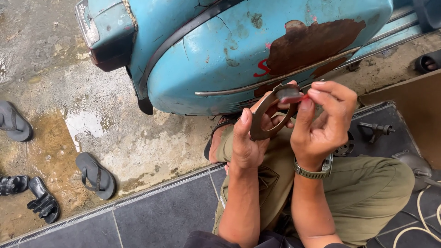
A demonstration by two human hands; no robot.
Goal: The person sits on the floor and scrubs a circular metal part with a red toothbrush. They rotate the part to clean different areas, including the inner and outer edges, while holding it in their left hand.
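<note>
My left hand and right hand meet on a curved metal part just before the scooter; sandals lie well left of the scooter; tools sit to its right, beside my knee.

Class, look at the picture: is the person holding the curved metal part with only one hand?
No: both the left hand and the right hand grip the curved metal part, one on each side.

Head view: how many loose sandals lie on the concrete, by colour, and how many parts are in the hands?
Grey sandals: 2
Black strapped sandals: 2
Curved metal part, held by left hand and right hand: 1
Total: 5
</note>
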